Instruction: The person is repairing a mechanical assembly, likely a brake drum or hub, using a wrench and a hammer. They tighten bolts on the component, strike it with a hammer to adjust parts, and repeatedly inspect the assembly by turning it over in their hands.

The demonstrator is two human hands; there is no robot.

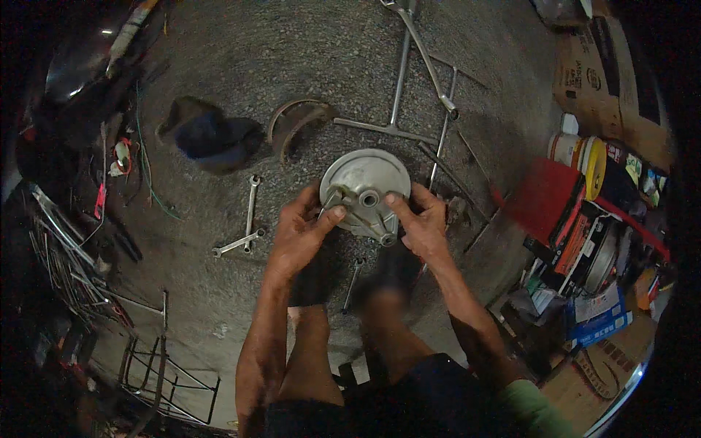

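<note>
A round grey metal drum brake plate [365,171] is held up between my two hands, its hub hole and ribbed arm facing me. My left hand [303,226] grips its left edge, thumb lying over the face by a small lever. On the other side my right hand [422,223] clasps the rim, with the thumb pressed beside the hub. Just beyond the plate, a pair of curved brake shoes [281,131] lies on the floor. Fingers behind the plate are partly hidden.
Two combination wrenches [252,212] lie left of my hands, and another wrench [354,285] lies by my feet. A T-handle wrench [398,87] and long tools spread ahead. Dark cloth [215,139] sits far left. Boxes, a red case [544,197] and clutter crowd the right; metal rods [66,233] the left.
</note>
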